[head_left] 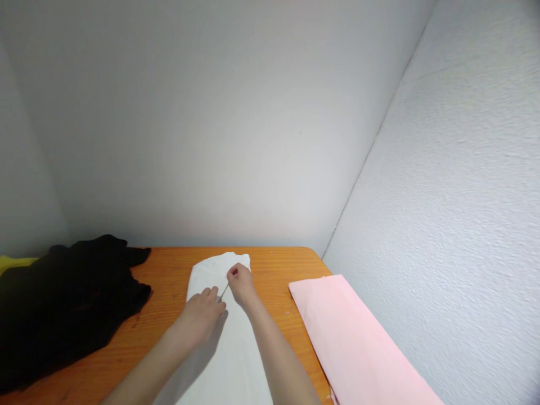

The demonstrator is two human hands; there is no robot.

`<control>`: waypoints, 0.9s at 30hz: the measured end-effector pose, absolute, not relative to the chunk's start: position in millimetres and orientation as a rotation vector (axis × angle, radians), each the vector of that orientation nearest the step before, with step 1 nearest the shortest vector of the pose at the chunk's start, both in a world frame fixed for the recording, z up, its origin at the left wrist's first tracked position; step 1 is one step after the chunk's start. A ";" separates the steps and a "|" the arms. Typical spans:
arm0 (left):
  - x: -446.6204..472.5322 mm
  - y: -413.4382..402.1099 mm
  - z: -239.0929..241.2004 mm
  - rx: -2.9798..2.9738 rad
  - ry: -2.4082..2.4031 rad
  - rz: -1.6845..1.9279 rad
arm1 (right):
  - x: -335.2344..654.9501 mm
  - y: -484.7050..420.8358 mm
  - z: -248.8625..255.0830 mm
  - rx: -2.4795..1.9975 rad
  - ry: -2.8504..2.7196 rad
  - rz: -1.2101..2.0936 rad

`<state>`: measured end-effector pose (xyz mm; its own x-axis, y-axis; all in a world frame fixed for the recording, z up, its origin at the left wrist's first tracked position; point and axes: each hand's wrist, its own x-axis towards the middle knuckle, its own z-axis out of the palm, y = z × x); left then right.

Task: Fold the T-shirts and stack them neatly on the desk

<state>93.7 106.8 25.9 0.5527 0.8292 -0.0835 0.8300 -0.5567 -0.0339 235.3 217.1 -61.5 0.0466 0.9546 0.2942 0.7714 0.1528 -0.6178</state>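
A long folded white cloth (236, 349) runs from the table's back part down toward me. Over its upper part, a thin dark cord (224, 291) stretches on a slant between my two hands. My right hand (240, 281) is closed in a pinch at the cord's upper end, close to the cloth's right edge. Lower and to the left, my left hand (203, 315) has its fingers bent around the cord's lower end, just above the cloth. Its fingertips are partly hidden, and a shadow of the hand falls on the cloth.
The orange-brown wooden table (169, 281) stands against a pale wall. Crumpled black garments (71, 304) cover its left side, with a yellow cloth (17, 262) behind them. On the right lies a flat folded pink cloth (354, 343), beside the textured side wall (455, 225).
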 end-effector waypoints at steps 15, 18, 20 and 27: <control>100.6 112.5 23.5 2.839 1.544 -0.124 | 230.0 207.8 -62.3 -1.509 -1.693 0.337; 93.5 113.3 30.8 2.833 1.431 -0.082 | 228.7 208.4 -64.7 -1.488 -1.677 0.359; 88.0 112.3 37.6 2.778 1.408 -0.072 | 227.7 208.3 -66.5 -1.481 -1.666 0.375; 72.2 118.6 35.5 2.622 1.358 0.000 | 221.6 209.9 -67.0 -1.444 -1.665 0.390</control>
